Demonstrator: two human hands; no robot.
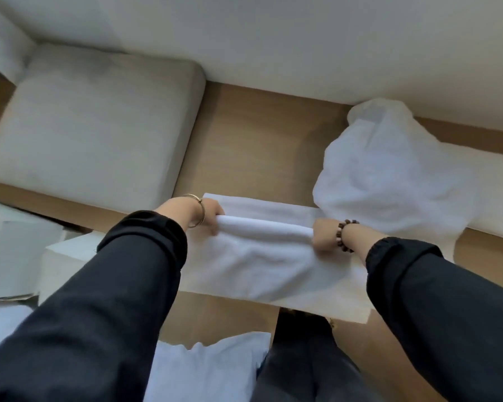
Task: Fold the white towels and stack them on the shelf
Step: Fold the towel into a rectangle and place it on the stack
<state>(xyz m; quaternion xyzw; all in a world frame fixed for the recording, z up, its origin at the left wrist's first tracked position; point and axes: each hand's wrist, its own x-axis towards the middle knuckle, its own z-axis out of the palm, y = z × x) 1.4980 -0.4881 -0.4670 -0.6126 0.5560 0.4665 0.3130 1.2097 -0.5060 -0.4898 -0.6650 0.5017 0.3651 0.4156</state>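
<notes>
You have the towel [259, 253] straight ahead and low, its long axis running left to right. Your hands each grip one end of its raised fold, the left hand [209, 214] curled round the left end and the right hand [325, 235] closed on the right end, so neither is nearer. The loose cloth sags from that fold toward you over a white slab [67, 256], so the next fold likely means carrying both ends level across the short way, clear of the unfolded heap [389, 175] just beyond your right hand.
</notes>
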